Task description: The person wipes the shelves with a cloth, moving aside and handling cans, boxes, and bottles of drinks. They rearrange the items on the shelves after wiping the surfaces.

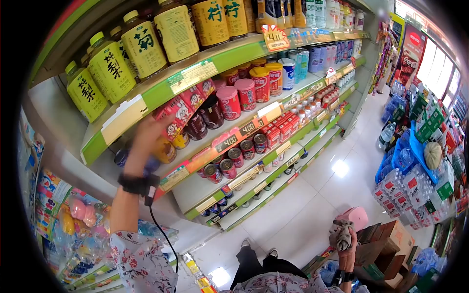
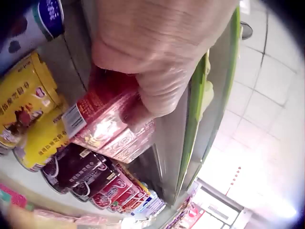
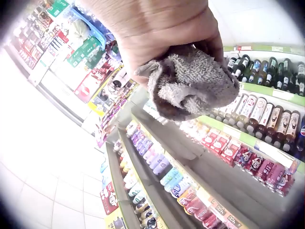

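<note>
My left hand reaches in at the left end of the shelf unit, blurred in the head view. In the left wrist view its thumb and fingers grip a shrink-wrapped pack of red drink cartons, held tilted above a row of cans. Yellow cans and dark cans stand beside and below the pack. Down at my right side, my right hand holds a crumpled grey cloth. The cloth bunches out below the fingers, hiding part of them.
Yellow-labelled bottles line the shelf above the left hand. Pink-lidded red tins stand along the same shelf as the cans. On the floor to the right are cardboard boxes, wrapped water bottles and a pink object.
</note>
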Tool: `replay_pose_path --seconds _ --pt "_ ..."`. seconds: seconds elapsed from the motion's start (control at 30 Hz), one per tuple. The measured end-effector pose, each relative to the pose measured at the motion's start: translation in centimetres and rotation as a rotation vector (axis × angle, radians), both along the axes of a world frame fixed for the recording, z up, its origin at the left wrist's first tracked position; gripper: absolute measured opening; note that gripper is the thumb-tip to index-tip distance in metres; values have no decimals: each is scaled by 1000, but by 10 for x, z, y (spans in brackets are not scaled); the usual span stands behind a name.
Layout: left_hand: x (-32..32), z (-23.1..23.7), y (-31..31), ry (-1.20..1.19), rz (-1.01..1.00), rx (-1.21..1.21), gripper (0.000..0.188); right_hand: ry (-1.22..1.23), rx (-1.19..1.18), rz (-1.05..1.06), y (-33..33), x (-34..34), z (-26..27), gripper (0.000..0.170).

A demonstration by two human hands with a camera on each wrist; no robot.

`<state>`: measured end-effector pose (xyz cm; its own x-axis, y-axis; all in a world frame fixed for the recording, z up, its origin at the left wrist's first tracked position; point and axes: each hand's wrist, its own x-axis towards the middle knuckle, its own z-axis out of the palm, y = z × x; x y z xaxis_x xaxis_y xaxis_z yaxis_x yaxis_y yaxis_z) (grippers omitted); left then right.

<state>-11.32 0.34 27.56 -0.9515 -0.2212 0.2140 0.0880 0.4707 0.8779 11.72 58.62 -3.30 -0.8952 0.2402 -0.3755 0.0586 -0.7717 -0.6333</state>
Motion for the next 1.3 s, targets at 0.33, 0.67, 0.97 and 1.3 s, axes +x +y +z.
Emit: replay_pose_path --seconds 0.33,0.67,0.97,1.3 --pt "-87 -37 -53 199 -298 539 40 -13 -115 -49 17 18 -17 32" --pt "-105 -25 -28 168 -16 84 52 -13 -137 -28 13 18 -14 27" --pt "-100 -27 -33 401 359 -406 37 1 -116 143 -1 -16 -25 34" --pt "115 -296 146 -292 -157 89 56 -266 -136 295 -98 -81 -20 37"
